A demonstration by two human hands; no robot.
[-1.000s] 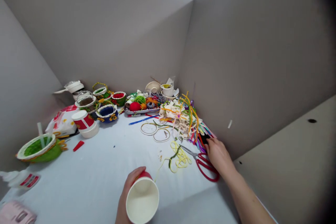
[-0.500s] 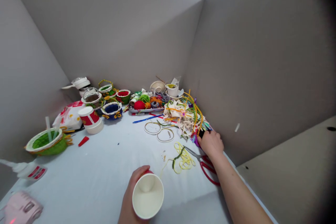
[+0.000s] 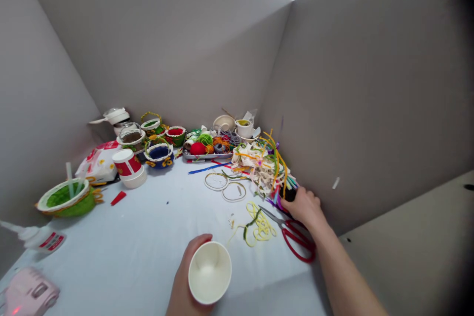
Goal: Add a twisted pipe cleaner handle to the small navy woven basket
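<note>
My left hand (image 3: 190, 276) is wrapped around a paper cup (image 3: 210, 272) near the front edge. Its open mouth faces me, and the inside looks plain white. At the right, against the partition, my right hand (image 3: 305, 207) has its fingers closed on a black object (image 3: 288, 193) beside a heap of coloured strands and cream lace (image 3: 259, 170). Most of that object is hidden. Red-handled scissors (image 3: 296, 239) lie open just below this hand. Tangled yellow yarn (image 3: 261, 227) with a green piece rests left of the scissors.
Small yarn-trimmed baskets (image 3: 158, 155) and an upturned red-and-white cup (image 3: 128, 164) stand at the back left. A tray (image 3: 211, 156) holds yarn balls. A green basket (image 3: 66, 200), a glue bottle (image 3: 42, 238) and a pink device (image 3: 30, 291) line the left. Grey partitions (image 3: 166, 44) enclose the table.
My right hand has shifted slightly right and towards me, along with the black object. The cup in my left hand has tilted a little, so its red side no longer shows.
</note>
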